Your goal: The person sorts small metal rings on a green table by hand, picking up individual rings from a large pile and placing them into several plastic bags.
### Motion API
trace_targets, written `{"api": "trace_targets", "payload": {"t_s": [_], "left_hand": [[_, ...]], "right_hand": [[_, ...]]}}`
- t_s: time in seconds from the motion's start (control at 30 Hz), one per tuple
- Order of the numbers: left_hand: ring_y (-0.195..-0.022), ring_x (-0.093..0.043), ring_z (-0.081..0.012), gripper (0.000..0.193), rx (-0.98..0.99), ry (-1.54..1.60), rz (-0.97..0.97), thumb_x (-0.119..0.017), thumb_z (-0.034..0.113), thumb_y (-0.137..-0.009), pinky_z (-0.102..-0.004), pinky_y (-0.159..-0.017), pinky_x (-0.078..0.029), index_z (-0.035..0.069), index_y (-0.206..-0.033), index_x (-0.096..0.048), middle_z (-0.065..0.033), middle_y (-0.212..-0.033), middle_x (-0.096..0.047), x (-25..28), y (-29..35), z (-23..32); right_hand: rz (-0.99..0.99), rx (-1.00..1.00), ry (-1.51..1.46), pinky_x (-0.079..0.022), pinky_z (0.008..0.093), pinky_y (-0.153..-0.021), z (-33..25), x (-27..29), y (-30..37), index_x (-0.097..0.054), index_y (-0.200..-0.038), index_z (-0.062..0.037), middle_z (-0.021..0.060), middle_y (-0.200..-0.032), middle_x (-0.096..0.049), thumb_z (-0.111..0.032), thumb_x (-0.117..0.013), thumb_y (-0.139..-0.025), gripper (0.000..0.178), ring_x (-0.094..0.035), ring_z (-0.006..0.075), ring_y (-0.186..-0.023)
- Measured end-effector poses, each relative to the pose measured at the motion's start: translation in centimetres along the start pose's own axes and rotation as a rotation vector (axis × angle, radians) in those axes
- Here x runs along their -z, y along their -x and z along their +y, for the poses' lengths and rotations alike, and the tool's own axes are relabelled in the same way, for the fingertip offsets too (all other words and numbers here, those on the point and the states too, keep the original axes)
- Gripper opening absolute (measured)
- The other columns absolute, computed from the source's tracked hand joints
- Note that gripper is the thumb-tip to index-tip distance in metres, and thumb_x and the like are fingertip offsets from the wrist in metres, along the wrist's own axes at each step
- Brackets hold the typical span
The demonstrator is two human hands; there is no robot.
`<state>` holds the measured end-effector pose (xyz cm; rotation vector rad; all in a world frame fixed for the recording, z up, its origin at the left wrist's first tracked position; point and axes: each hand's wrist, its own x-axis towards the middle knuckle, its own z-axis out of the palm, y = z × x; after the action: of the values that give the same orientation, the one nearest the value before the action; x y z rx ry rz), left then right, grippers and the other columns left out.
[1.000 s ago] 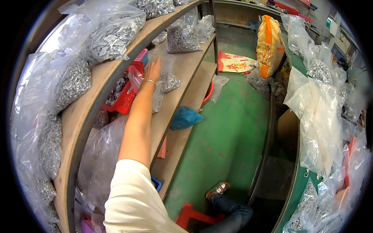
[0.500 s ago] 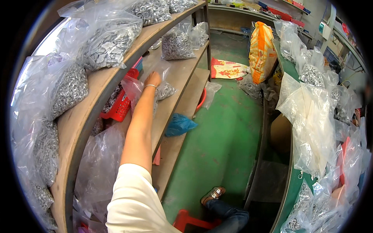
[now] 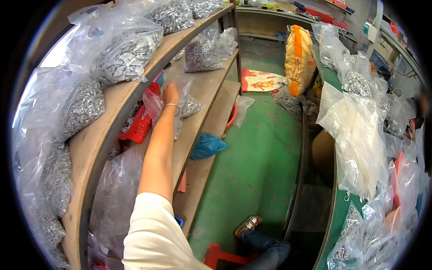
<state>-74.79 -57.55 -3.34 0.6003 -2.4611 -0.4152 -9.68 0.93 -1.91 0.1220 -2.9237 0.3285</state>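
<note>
My left hand (image 3: 171, 93), with a bracelet at its wrist, reaches over the middle shelf (image 3: 200, 96) on the left. Its fingers are curled and partly hidden, closed at the film of a clear plastic bag (image 3: 191, 106). Small metal parts lie in that bag's lower end, to the right of my wrist. Against the other side of my wrist is a pinkish plastic bag (image 3: 153, 104). A red perforated basket (image 3: 136, 127) holding metal pieces stands left of my forearm, partly under the upper shelf. My right hand is out of view.
Full bags of metal parts (image 3: 129, 54) line the upper shelf (image 3: 108, 101). A blue bag (image 3: 208, 146) pokes out lower down. Across the green floor (image 3: 252, 153), a bench carries clear bags (image 3: 357, 139). An orange-and-white sack (image 3: 299, 60) stands farther off; a red stool (image 3: 220, 254) is below.
My left hand has shifted slightly left and back across the shelf. The bag film beside it stands lower than before. The whole view has moved a little.
</note>
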Motion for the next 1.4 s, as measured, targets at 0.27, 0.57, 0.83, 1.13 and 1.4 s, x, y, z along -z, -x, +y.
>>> {"api": "trace_targets", "payload": {"t_s": [0.27,0.57,0.83,1.13,1.4], "left_hand": [[-0.052,-0.044,-0.0095,0.023,-0.125,1.232,-0.133,-0.044,0.017,-0.101,-0.0246,-0.047,-0.035,0.003,-0.115,-0.056,0.0017,-0.066,-0.050,4.6,12.8,12.5],[-0.050,-0.032,-0.0018,0.022,0.361,1.334,-1.831,-0.052,0.021,-0.098,-0.0163,-0.042,-0.023,0.004,-0.112,-0.052,0.0050,-0.068,-0.039,20.8,49.3,20.0],[-0.078,-0.046,-0.0082,0.030,0.009,1.045,-2.413,-0.048,0.001,-0.090,-0.0206,-0.064,-0.037,0.005,-0.120,-0.052,-0.0003,-0.099,-0.049,31.8,67.8,22.9],[-0.095,-0.063,-0.0196,0.032,-0.449,0.936,-2.270,-0.054,0.001,-0.092,-0.0282,-0.082,-0.052,-0.005,-0.123,-0.049,-0.0175,-0.116,-0.060,39.1,74.7,23.1],[-0.114,-0.059,-0.0286,0.035,-0.432,0.939,-2.308,-0.052,0.000,-0.093,-0.0338,-0.095,-0.051,-0.006,-0.128,-0.047,-0.0207,-0.128,-0.055,38.4,76.7,24.0]], "right_hand": [[-0.018,-0.134,-0.032,-0.044,0.0411,-0.068,-0.6,-0.6,-0.1,-0.067,-0.093,-0.0055,0.0096,-0.082,-0.059,-0.007,-0.069,-0.074,0.019,-0.056,0.0299,-0.075],[0.268,-0.334,-0.091,-0.042,0.0351,-0.066,-3.9,4.7,7.5,-0.066,-0.090,-0.0041,0.0065,-0.085,-0.060,-0.001,-0.069,-0.074,0.017,-0.057,0.0231,-0.073],[0.422,-0.813,-0.039,-0.041,0.0375,-0.073,-6.0,7.7,22.9,-0.067,-0.087,-0.0039,0.0081,-0.087,-0.062,-0.002,-0.067,-0.077,0.010,-0.055,0.0266,-0.083],[0.518,-0.914,-0.085,-0.041,0.0390,-0.077,-4.9,7.5,30.9,-0.065,-0.094,-0.0020,0.0098,-0.095,-0.061,-0.004,-0.069,-0.076,0.019,-0.054,0.0292,-0.088],[0.455,-0.902,-0.091,-0.040,0.0394,-0.077,-2.2,8.4,29.3,-0.064,-0.097,-0.0017,0.0097,-0.098,-0.059,-0.006,-0.070,-0.077,0.021,-0.052,0.0294,-0.092]]}}
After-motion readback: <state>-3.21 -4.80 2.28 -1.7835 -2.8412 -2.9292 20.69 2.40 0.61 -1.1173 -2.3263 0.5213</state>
